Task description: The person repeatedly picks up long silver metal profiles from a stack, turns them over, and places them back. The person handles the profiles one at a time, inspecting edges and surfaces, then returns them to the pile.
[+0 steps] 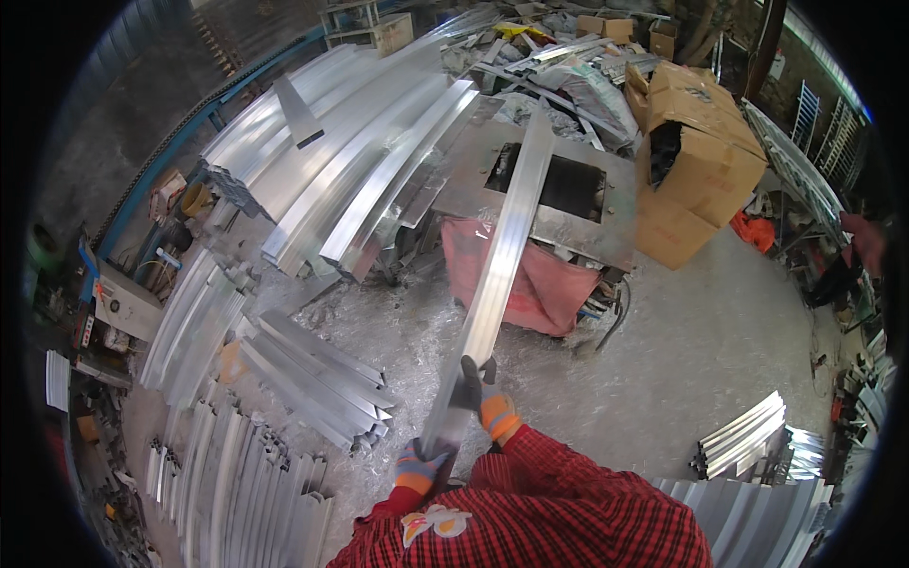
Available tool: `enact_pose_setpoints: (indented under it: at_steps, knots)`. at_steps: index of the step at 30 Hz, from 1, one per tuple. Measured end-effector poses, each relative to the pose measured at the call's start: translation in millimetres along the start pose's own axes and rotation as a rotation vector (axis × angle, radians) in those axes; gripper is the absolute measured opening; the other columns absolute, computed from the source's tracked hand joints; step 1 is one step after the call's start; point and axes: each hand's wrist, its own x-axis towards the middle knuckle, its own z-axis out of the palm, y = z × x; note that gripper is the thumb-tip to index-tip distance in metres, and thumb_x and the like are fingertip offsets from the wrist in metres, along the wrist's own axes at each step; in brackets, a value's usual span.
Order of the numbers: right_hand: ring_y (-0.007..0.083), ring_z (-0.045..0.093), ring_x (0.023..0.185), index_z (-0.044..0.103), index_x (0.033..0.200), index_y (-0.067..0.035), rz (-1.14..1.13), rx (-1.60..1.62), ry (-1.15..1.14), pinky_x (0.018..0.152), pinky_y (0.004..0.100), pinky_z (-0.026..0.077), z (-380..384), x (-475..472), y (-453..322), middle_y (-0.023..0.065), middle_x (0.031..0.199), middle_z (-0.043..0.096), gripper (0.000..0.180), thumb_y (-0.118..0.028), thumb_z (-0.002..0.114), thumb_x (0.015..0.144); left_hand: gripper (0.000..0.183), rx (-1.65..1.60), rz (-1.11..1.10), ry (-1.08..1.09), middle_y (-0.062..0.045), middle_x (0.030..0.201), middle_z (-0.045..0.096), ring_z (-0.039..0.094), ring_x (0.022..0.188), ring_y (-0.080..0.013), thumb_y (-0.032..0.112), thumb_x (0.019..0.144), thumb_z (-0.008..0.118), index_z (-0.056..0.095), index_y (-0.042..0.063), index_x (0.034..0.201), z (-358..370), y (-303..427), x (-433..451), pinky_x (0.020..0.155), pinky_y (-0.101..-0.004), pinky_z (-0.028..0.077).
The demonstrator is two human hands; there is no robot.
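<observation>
A long aluminium profile (510, 241) slants away from my body, its far end over the metal machine table (465, 160) and its rectangular dark opening (575, 186). My left hand (420, 465), in a grey and orange work glove, grips the near end close to my waist. Farther up the bar, my right hand (485, 397) wears the same kind of glove and clasps the profile's right side. Most fingers of both hands are hidden by the metal or blurred. A pink cloth (547, 291) hangs from the table's front, partly behind the bar.
Long aluminium profiles (341, 149) are stacked at the left of the table. Shorter cut profiles (312, 376) lie on the floor at left, with more bundles (738, 433) at right. A large torn cardboard box (703, 156) stands right of the table. Metal shavings litter the floor.
</observation>
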Motion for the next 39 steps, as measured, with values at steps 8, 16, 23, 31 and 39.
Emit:
enact_pose_setpoints:
  at_steps: [8,16,23,31,39]
  knots:
    - [0.0353,0.065,0.092,0.057,0.12,0.002,0.168,1.04,-0.522,0.087,0.049,0.054,-61.6,125.8,-34.5,0.02,0.106,0.064,0.087,-0.075,0.052,0.08,0.069,-0.102,0.605,0.102,-0.017,0.106,0.059,0.055,0.106,-0.0366,0.039,0.071,0.084,0.056,0.0,0.121,7.3,95.0,93.3,0.092,-0.0426,0.046]
    - [0.0299,0.063,0.092,0.055,0.124,-0.002,-0.291,0.902,-0.595,0.078,0.0448,0.053,-78.4,242.2,-43.7,0.0151,0.107,0.063,0.062,-0.056,0.044,0.095,0.067,-0.46,0.017,-0.651,-0.013,0.124,0.064,0.062,0.109,-0.0195,0.049,0.088,0.068,0.055,-0.001,0.131,2.8,184.8,192.0,0.093,-0.0312,0.048]
    - [0.0292,0.065,0.097,0.058,0.123,-0.004,-0.641,-1.059,0.426,0.083,0.0423,0.053,-135.6,327.2,-98.2,0.0181,0.116,0.063,0.032,-0.018,0.056,0.095,0.099,-0.413,-0.02,-0.336,-0.021,0.117,0.065,0.064,0.102,-0.0248,0.064,0.07,0.076,0.051,-0.008,0.132,27.8,236.3,283.7,0.084,-0.0334,0.05]
    - [0.0378,0.034,0.138,0.044,0.143,-0.01,-0.958,-1.141,0.377,0.114,0.0485,0.024,-109.8,326.7,-182.3,0.0196,0.147,0.04,0.06,-0.045,0.05,0.094,0.093,-0.4,-0.202,-0.376,-0.02,0.111,0.068,0.067,0.098,-0.0278,0.069,0.064,0.077,0.062,0.0,0.124,48.3,147.1,232.9,0.083,-0.0382,0.053]
    - [0.0385,0.022,0.145,0.036,0.149,-0.008,-0.804,-1.429,0.187,0.119,0.0527,0.009,-29.6,186.7,-50.1,0.0205,0.156,0.027,0.069,-0.052,0.041,0.096,0.054,-0.623,-0.24,-0.463,-0.014,0.113,0.067,0.065,0.101,-0.0204,0.027,0.081,0.079,0.059,-0.002,0.122,28.9,-30.6,71.9,0.09,-0.0329,0.052]
